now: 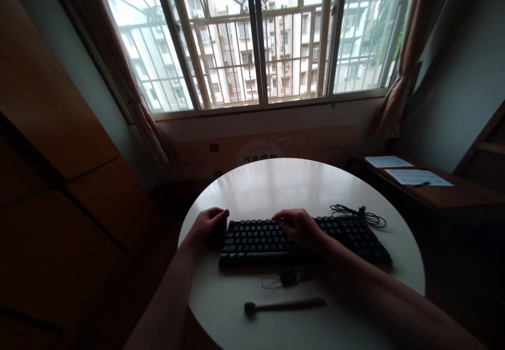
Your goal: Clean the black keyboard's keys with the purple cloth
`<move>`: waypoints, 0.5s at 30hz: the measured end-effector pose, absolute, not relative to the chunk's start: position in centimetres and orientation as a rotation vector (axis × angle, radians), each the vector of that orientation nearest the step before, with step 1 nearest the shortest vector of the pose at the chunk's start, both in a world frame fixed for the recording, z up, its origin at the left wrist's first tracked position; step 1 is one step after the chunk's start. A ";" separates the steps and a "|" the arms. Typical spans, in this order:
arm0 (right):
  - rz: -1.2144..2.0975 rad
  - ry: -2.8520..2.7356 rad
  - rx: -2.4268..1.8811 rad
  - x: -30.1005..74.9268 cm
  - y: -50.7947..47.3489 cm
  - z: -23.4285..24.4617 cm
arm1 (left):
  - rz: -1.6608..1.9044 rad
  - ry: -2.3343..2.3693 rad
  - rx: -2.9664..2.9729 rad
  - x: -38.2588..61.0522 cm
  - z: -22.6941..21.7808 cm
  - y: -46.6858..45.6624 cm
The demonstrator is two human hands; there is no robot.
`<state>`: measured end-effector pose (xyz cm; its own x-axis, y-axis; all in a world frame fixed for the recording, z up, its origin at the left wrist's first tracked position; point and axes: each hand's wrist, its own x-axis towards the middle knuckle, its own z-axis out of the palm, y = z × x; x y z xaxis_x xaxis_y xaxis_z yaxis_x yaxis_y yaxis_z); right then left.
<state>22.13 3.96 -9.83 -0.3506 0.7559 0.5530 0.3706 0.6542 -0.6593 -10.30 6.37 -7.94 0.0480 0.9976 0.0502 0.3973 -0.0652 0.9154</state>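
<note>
A black keyboard (256,238) lies on a round white table, its keys facing up. Beside its left end, my left hand (205,225) is closed, with a dark shape under the fingers that I cannot make out. My right hand (300,227) rests over the keyboard's middle, fingers curled and tips at the upper rows. Whatever those fingertips may pinch is hidden. In front of the keyboard lie a wire tool with a black handle (288,278), resembling a keycap puller, and a brush (290,305) with a dark bristle head at its left end.
A coiled black cable (369,217) lies behind the keyboard's right part. The round table (276,182) has a curved edge close on the left. At the right stands a brown desk (469,195) with papers (418,176) and a pen (422,184). A barred window is ahead.
</note>
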 end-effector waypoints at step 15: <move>0.550 -1.971 -0.868 22.2 3.9 -9.8 | 1.038 1.366 1.750 -9.8 -7.8 7.0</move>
